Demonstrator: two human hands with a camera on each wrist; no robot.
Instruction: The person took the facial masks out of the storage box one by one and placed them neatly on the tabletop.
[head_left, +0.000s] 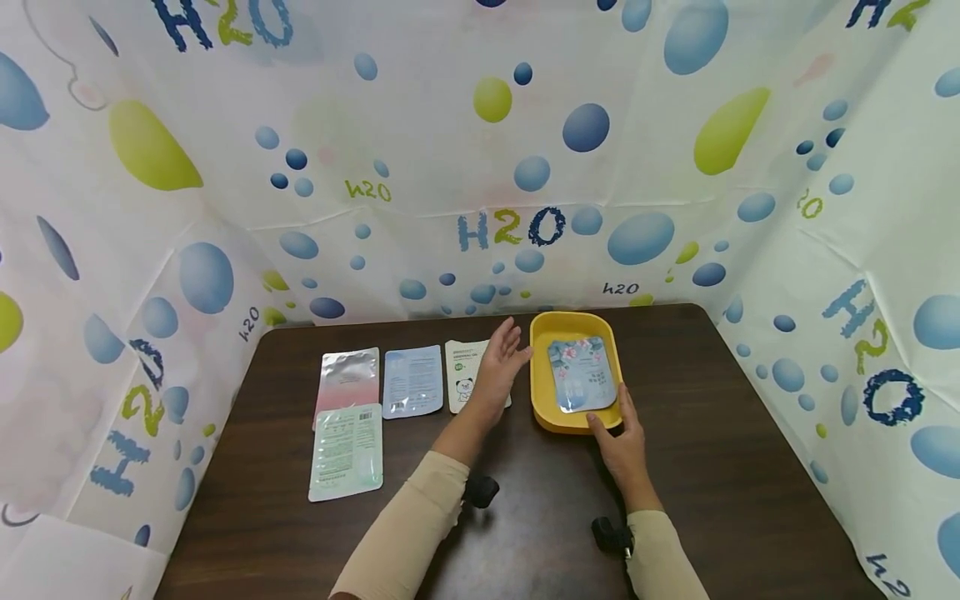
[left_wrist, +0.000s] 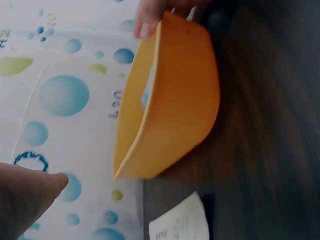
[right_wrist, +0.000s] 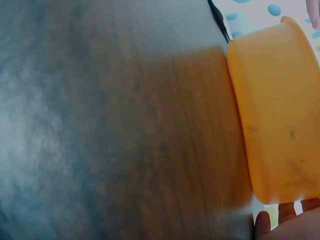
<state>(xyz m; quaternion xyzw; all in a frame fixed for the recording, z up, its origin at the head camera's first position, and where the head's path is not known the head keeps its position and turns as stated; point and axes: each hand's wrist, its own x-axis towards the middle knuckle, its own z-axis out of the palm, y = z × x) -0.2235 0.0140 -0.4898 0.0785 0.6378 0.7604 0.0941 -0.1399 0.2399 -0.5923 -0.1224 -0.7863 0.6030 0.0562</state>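
Observation:
A yellow plastic basket [head_left: 537,412] stands on the table, and a light-blue floral sheet mask packet [head_left: 581,375] lies in it. At its front right corner my right hand [head_left: 626,446] grips the rim, thumb at the front and fingers along the right side. My left hand [head_left: 497,367] hovers by the basket's left rim, fingers extended and holding nothing. Below that hand, partly hidden by it, lies a white packet with a panda picture [head_left: 463,385]. In the left wrist view, the right hand's fingers [left_wrist: 150,17] reach over the basket's rim.
Left of the panda packet lie a blue packet [head_left: 412,382], a pink and silver packet [head_left: 348,379] and a pale green packet [head_left: 347,454] overlapping the pink one. The dark wooden table [head_left: 750,467] ends at a printed curtain [head_left: 420,108] behind and at both sides.

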